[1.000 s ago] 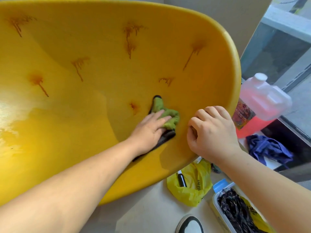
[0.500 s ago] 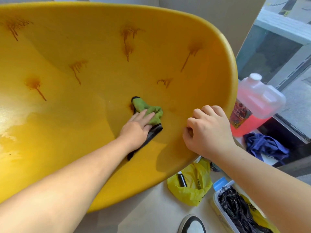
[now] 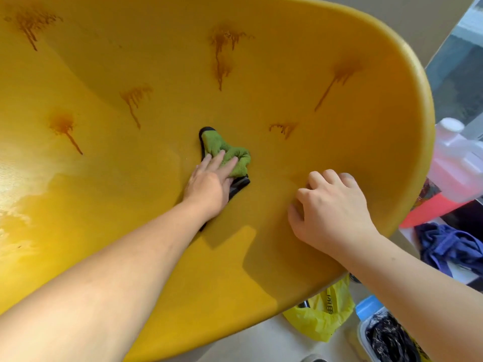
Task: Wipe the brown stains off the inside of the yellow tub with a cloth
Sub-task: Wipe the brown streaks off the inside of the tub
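Observation:
A big yellow tub (image 3: 407, 105) fills most of the head view, tilted toward me. Several brown drip stains mark its inner wall, one (image 3: 222, 53) at upper centre, one (image 3: 337, 79) at upper right, a small one (image 3: 283, 129) just right of the cloth. My left hand (image 3: 209, 184) presses a crumpled green cloth with black edging (image 3: 230, 152) flat against the inner wall near the middle. My right hand (image 3: 329, 212) rests on the tub's inside near the right rim, fingers curled, nothing visible in it.
Right of the tub stands a jug of pink liquid (image 3: 454, 178) with a white cap. Below it lie a blue cloth (image 3: 449, 246), a yellow plastic bag (image 3: 321, 314) and a clear container (image 3: 386, 335) of dark items on the pale floor.
My left hand slid the green cloth leftward across the tub wall over a small brown stain, which no longer shows. My right hand stayed by the rim.

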`<state>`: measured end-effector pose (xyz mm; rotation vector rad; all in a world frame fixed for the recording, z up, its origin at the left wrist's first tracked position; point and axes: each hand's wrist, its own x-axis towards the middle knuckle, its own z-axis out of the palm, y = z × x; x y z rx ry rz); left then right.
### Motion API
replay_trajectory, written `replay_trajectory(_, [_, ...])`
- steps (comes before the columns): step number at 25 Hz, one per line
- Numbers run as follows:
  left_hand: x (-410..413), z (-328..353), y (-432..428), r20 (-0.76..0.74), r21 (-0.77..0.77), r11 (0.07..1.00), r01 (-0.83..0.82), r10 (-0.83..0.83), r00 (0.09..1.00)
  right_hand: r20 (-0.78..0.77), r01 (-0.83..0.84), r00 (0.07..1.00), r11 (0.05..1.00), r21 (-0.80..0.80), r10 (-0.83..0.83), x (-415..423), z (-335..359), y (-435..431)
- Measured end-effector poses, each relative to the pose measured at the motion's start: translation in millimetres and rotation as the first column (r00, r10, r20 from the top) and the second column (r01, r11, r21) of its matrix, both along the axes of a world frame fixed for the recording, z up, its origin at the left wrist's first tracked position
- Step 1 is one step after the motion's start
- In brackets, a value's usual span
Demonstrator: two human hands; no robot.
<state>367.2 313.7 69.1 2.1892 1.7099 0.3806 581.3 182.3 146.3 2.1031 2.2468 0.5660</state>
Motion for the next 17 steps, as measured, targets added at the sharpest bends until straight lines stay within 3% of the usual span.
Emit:
replay_trajectory(1, [10.7,2.3,-7.9,0.014,-0.032,0.996,-0.079,0.079,0.997,0.001,0.005,1.000,1.000,0.006,-0.005,-0.3,0.4,0.6])
replay_trajectory(3, [26.3,7.1,-37.9,0.059,-0.055,0.998,-0.025,0.028,0.998,0.004,0.011,1.000,1.000,0.006,-0.011,-4.9,-0.2,2.1])
replay_trajectory(5, [12.9,5.9,-64.4,0.096,-0.005,0.974,0.225,-0.223,0.970,0.013,0.006,1.000,1.000,0.004,-0.006,-6.4,-0.6,2.8])
replay_trajectory(7, [-21.7,9.0,-44.2,0.057,-0.060,0.899,0.433,-0.430,0.901,0.002,0.014,1.000,1.000,-0.026,-0.014,-3.9,2.0,0.6])
replay_trajectory(8, [-32.3,10.4,-30.3,0.007,-0.096,0.907,0.409,-0.410,0.912,-0.008,0.021,1.000,0.999,-0.041,-0.021,-2.3,2.5,-2.2])
replay_trajectory(11, [-20.4,12.1,-31.1,-0.004,-0.121,0.992,-0.019,0.019,1.000,-0.073,0.030,0.997,0.998,-0.061,-0.035,-3.1,3.5,-7.3])
replay_trajectory(12, [-5.6,14.7,-45.2,0.018,-0.138,0.989,-0.050,0.053,0.998,-0.097,0.043,0.994,0.998,-0.048,-0.047,-0.6,5.7,-8.4])
replay_trajectory(17, [36.2,36.0,-121.0,0.220,-0.203,0.951,0.234,-0.189,0.957,-0.057,0.196,0.980,0.976,0.091,-0.191,33.7,55.5,-8.5])
